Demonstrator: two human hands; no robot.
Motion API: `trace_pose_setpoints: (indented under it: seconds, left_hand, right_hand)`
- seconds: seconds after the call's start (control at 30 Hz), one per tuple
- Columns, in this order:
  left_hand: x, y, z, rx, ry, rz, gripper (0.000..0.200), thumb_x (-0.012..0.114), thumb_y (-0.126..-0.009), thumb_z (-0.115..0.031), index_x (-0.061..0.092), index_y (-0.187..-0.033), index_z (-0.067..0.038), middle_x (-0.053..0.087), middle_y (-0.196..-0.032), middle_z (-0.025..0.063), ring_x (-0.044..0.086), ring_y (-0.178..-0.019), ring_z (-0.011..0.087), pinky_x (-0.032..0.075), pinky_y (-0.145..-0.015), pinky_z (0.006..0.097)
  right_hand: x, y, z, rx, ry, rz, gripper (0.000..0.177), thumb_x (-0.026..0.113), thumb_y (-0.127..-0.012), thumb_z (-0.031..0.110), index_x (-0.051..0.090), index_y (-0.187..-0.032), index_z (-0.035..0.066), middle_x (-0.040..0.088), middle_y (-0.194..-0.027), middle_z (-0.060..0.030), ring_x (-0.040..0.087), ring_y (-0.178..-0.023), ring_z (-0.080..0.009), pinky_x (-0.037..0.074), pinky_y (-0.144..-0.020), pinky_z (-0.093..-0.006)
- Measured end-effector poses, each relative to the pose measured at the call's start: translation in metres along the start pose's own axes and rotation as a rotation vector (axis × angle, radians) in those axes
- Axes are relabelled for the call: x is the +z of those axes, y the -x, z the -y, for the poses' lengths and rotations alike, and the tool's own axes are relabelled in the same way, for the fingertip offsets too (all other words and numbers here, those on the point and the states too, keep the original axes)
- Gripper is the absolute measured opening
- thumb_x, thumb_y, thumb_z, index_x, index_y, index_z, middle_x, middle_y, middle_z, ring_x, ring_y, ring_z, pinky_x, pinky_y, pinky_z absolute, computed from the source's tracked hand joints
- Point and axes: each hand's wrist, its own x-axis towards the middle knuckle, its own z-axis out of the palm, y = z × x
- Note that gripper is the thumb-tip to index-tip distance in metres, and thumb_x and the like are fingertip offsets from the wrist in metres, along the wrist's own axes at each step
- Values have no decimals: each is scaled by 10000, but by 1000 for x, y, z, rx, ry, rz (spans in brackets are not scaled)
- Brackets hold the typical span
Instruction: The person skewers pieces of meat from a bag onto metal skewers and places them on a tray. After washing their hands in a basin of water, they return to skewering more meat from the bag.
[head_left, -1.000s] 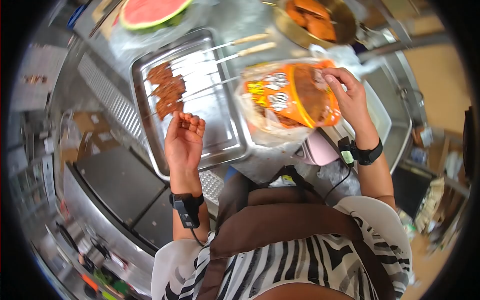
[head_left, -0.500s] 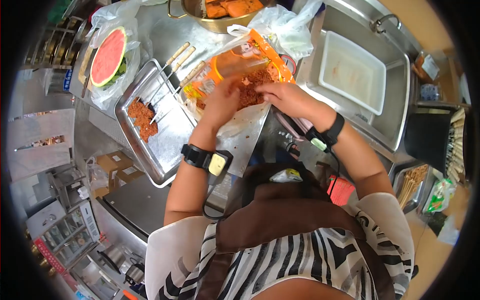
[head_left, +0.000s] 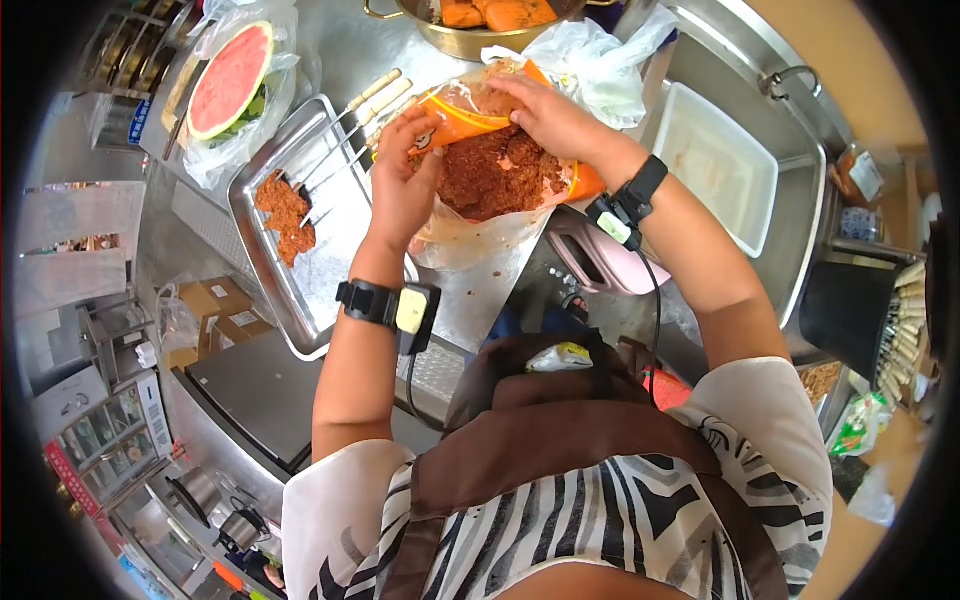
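An orange printed plastic bag (head_left: 462,127) lies on the metal counter with its upper layer folded back. Inside it shows a mass of red-brown seasoned meat (head_left: 495,178). My left hand (head_left: 403,190) is at the bag's left edge, fingers curled on the folded layer and thumb apart over the meat. My right hand (head_left: 555,122) grips the top of the fold at the far side, fingers over the plastic. To the left, a metal tray (head_left: 335,215) holds pieces of the same meat (head_left: 284,215) on skewers (head_left: 345,122) with wooden handles.
A cut watermelon (head_left: 230,82) in clear plastic stands at the back left. Behind the bag are a brass-coloured pot (head_left: 470,40) with orange chunks and a crumpled white bag (head_left: 600,62). On the right, a sink (head_left: 800,200) holds a white tub (head_left: 715,165). A pink object (head_left: 610,262) is below the counter's edge.
Both hands have come up off the meat onto the bag's plastic. The right hand moved farther away, the left slightly to the left. The bag is opened wider, showing more meat.
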Motion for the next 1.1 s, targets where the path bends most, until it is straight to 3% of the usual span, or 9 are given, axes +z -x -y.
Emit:
trace_pose_setpoints:
  seconds: [0.1, 0.17, 0.33, 0.43, 0.6, 0.8, 0.87, 0.97, 1.1]
  left_hand:
    - [8, 12, 7, -90, 215, 178, 327, 568, -806, -12, 582, -1131, -50, 506, -1276, 177, 466, -1210, 299, 433, -948, 353]
    - [16, 14, 5, -117, -42, 365, 368, 592, -772, -5, 588, -1136, -59, 548, -1222, 178, 476, -1186, 337, 419, -962, 386]
    - [15, -20, 29, 97, -222, 168, 569, 595, -792, -23, 434, -1334, -86, 200, -1485, 197, 215, -1374, 328, 262, -1094, 366]
    - [7, -39, 26, 103, -280, 165, 563, 589, -796, -40, 437, -1335, -93, 192, -1490, 191, 222, -1371, 331, 266, -1091, 362]
    - [9, -44, 9, -10, -236, 206, 544, 580, -811, -71, 442, -1336, -112, 196, -1495, 171, 234, -1367, 334, 295, -1072, 364]
    - [17, -15, -19, 121, -57, -17, 381, 593, -819, -88, 563, -1199, -73, 473, -1334, 161, 456, -1233, 297, 379, -1002, 351]
    - [22, 1, -24, -304, 191, 140, 303, 598, -824, -98, 603, -1125, -57, 580, -1198, 151, 555, -1106, 273, 425, -938, 347]
    - [29, 17, -24, -385, 86, 420, 295, 595, -792, -76, 612, -1081, -21, 587, -1112, 214, 574, -1017, 318, 440, -903, 379]
    - [53, 22, 5, -60, -137, 318, 318, 603, -781, -84, 602, -1090, -9, 582, -1105, 219, 559, -1021, 347, 435, -911, 392]
  right_hand:
    - [-5, -13, -8, 14, 0, 53, 474, 527, -844, 19, 440, -1305, 90, 412, -1359, -167, 396, -1254, -324, 314, -1067, -358]
    - [-10, -18, -12, -49, 143, 18, 474, 559, -825, 33, 455, -1284, 83, 436, -1325, -164, 404, -1241, -320, 308, -1071, -342]
    - [-24, 2, 31, 44, 287, -228, 120, 618, -779, 75, 572, -879, 27, 552, -829, -118, 551, -743, -308, 462, -653, -384]
    - [-9, 28, 17, -86, 282, 16, 137, 627, -759, 95, 610, -881, 36, 560, -835, -116, 553, -783, -305, 461, -707, -397]
    - [15, 29, -13, -189, 545, -8, 196, 634, -716, 83, 659, -909, 63, 595, -857, -114, 555, -864, -329, 412, -818, -426]
    - [23, 16, -38, -36, 624, 79, 182, 570, -751, 175, 682, -854, 75, 650, -870, -143, 576, -919, -300, 377, -877, -411]
    - [14, 12, -28, 74, 546, 108, 190, 564, -777, 201, 679, -857, 72, 655, -885, -147, 577, -925, -309, 374, -884, -415]
    - [7, 10, -18, 200, 450, 176, 209, 558, -809, 212, 669, -882, 49, 653, -888, -134, 585, -913, -316, 367, -895, -424]
    - [14, 13, -27, -88, 649, 150, 203, 578, -753, 194, 665, -885, 68, 654, -899, -127, 584, -935, -288, 364, -891, -428]
